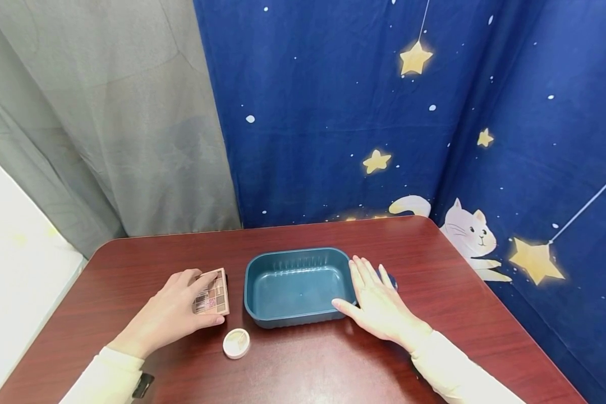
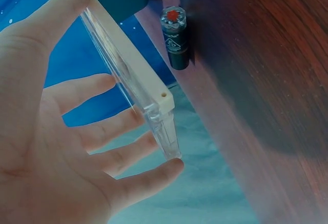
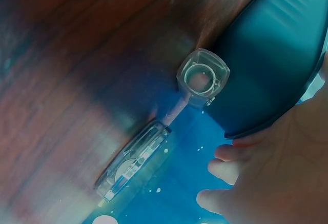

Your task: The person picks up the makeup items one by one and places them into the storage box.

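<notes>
Palette step: judged to be the taking up of the palette with the left hand; whether already lifted from the table, impossible to tell.
Palette place: left of the bin, apart from its wall; coloured pans partly covered by fingers in the head view.
Left hand: clasped on the palette, thumb at the near edge, fingers reaching over the far part.
Right hand: fingers straight, laid over the bin's right rim, thumb toward the inside; apparently steadying, with pressure impossible to judge.
Hands together or apart: well apart, one on each side of the bin.
Palette's next move: likely to call for a firm hold on opposite edges, a level carry and room past the tub.
Hand count: two.
Palette count: one.
Bin count: one.
Tub count: one, near the bin's front left corner.
Tube count: one tube, near the palette.
Jar count: one clear jar, just beside the bin's wall.
Case count: one flat case, farther from the bin than the jar.
</notes>
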### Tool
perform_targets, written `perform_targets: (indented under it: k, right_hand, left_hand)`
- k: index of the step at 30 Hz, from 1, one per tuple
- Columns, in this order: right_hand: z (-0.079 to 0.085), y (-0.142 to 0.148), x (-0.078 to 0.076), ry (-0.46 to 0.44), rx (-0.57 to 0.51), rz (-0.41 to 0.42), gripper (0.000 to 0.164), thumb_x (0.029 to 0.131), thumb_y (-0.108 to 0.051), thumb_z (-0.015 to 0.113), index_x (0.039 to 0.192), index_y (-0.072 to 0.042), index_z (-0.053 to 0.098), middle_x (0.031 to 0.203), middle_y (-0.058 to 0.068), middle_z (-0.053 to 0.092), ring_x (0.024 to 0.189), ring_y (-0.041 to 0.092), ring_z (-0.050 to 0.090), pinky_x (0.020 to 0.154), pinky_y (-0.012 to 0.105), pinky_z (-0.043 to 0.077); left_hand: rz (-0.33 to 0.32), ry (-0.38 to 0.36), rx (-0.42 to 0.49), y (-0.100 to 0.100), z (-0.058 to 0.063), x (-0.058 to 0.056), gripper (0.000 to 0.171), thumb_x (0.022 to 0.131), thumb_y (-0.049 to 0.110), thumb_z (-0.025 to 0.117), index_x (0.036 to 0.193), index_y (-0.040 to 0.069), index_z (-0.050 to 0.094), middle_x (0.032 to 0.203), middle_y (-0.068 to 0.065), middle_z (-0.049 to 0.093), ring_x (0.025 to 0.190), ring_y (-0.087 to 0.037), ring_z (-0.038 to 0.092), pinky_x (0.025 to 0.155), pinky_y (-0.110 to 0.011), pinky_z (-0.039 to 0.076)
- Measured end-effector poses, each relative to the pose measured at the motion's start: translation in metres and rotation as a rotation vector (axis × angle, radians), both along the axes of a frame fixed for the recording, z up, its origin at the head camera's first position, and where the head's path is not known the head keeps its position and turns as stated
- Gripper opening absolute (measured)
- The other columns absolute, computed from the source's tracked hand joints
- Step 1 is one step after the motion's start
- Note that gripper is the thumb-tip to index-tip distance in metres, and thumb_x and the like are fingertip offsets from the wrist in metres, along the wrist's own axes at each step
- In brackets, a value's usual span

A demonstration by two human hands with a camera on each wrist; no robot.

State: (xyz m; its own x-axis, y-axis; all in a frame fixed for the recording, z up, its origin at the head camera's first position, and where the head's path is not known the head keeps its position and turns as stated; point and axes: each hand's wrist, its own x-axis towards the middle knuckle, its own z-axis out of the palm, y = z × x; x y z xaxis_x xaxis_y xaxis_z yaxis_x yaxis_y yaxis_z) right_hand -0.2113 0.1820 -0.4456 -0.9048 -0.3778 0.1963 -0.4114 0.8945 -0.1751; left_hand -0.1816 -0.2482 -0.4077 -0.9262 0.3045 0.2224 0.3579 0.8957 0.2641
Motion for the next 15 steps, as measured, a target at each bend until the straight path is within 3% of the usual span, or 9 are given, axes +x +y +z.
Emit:
perform_targets:
  k: [15]
  right_hand:
    - [-0.0006,0.0001,0.0000,-0.002,-0.008,0.000,0.104,0.090,-0.082,0.033,0.160,-0.006,0.021,0.167,0.007,0.016,0.153,0.025,0.013,0.119,0.056,0.004]
  left_hand:
    - [-0.008,0.022,0.015,0.0062,0.0029,-0.0019,0.087,0.073,0.062,0.082,0.145,0.021,0.054,0.126,-0.004,0.052,0.117,-0.027,0.046,0.077,-0.052,0.051]
